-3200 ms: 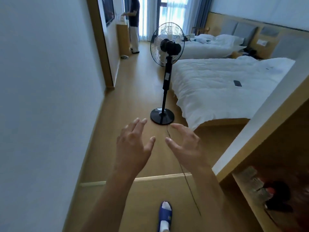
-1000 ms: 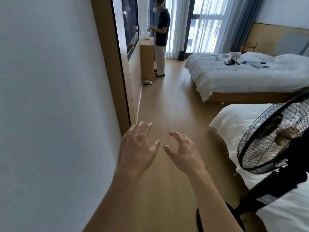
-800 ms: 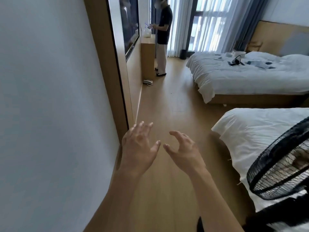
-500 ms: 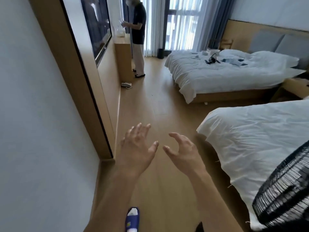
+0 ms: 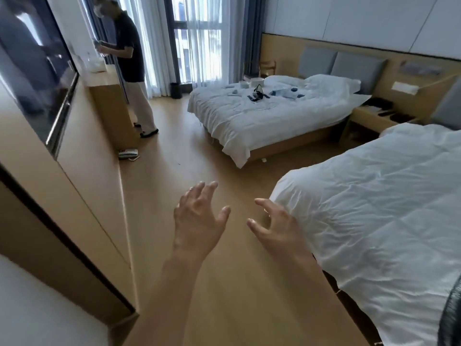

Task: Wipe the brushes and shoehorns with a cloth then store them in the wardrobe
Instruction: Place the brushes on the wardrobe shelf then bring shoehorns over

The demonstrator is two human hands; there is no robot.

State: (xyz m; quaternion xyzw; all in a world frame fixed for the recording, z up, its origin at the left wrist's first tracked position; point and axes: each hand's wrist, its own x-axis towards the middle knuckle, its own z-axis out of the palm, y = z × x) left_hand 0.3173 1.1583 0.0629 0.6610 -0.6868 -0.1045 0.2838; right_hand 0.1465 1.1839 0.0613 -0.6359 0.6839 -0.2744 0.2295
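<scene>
Brushes and shoehorns out of view; left hand (image 5: 197, 221) and right hand (image 5: 279, 228) spread, holding nothing.

Smooth, light wood-look floor (image 5: 189, 156) with a soft satin sheen, matched by matt pale wood on the wall panel (image 5: 87, 176), the cabinet (image 5: 109, 106) and the headboard (image 5: 282, 53). Rumpled white cloth, matt and creased, over the near bed (image 5: 389, 201) and the far bed (image 5: 269, 116); grey upholstered pads (image 5: 354, 71) of dull fabric on the headboard. Glossy, mirror-dark glass on the wall screen (image 5: 32, 71), sheer white cloth in the curtains (image 5: 199, 38).
</scene>
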